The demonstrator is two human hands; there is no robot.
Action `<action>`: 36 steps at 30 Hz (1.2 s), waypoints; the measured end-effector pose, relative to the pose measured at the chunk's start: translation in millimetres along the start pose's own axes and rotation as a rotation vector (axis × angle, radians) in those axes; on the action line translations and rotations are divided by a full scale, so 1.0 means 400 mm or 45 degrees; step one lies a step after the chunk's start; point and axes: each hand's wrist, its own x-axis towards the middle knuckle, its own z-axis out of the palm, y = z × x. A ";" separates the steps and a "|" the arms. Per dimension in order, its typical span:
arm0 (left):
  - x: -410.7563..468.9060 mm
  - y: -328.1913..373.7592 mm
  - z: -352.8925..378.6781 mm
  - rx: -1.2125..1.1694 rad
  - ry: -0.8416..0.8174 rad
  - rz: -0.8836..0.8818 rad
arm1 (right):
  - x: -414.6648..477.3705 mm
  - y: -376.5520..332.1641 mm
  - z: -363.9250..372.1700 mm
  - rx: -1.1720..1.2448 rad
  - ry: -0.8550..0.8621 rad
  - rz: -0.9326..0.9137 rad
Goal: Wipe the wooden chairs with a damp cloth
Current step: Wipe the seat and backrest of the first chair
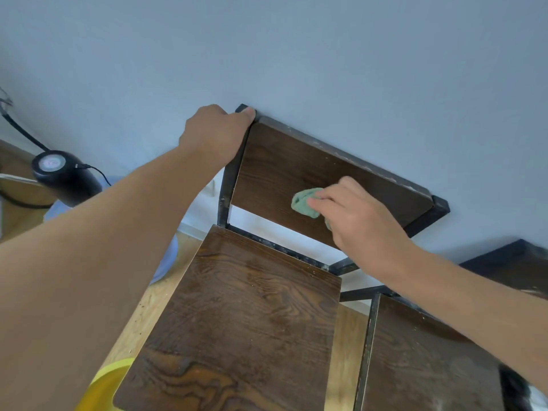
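Green cloth (pixel 305 202) pressed on wooden chair backrest (pixel 299 170) under right hand (pixel 358 221) fingers, left hand (pixel 215 130) clamped on backrest's top left corner, second chair (pixel 427 351) just beside

Home room: wooden chairs (pixel 237 321), blue wall (pixel 326 54), wood floor (pixel 154 307).

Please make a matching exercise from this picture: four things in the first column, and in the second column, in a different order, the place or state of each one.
Things:
1. left hand
2. green cloth
3. yellow object
4. second chair

Places or states:
A. at the bottom left, partly under the seat edge
B. pressed on the wooden backrest under the right hand
C. to the right, beside the chair being wiped
D. gripping the top corner of the black frame

Pairs: 1-D, 2-B, 3-A, 4-C
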 end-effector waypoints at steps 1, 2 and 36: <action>-0.003 -0.001 0.001 -0.012 0.010 0.000 | 0.003 -0.002 -0.013 0.032 0.082 -0.018; -0.005 0.001 0.002 -0.030 0.014 -0.017 | 0.030 -0.006 -0.028 0.078 0.180 -0.011; -0.038 0.033 -0.011 -0.115 -0.014 -0.170 | 0.102 0.005 -0.016 -0.109 0.482 0.329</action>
